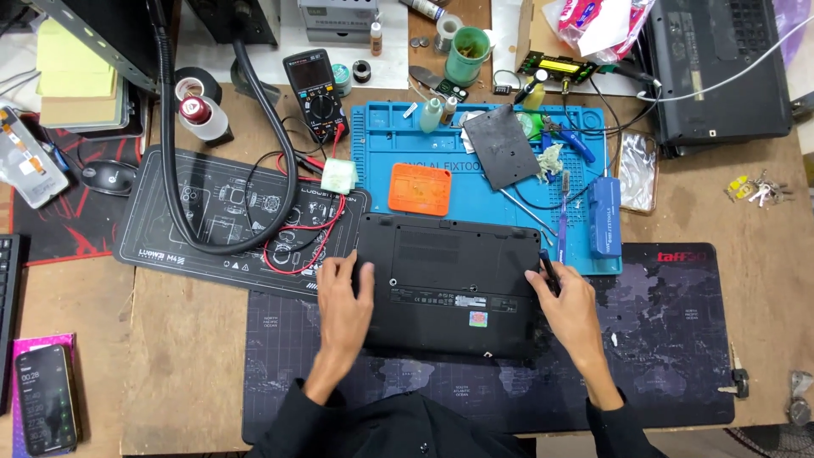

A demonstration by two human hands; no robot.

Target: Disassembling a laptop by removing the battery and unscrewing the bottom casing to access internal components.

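a black laptop (pixel 448 284) is lying upside down and closed, its underside facing up, on a dark desk mat printed with a world map (pixel 661 339). its far edge is sitting against a blue work mat (pixel 381 161). the base panel is showing a ribbed vent area near the far side, a few screw points, a long white label strip and a small coloured sticker near the front. a slim dark tool (pixel 549 273) is sitting at its right edge, touching it.
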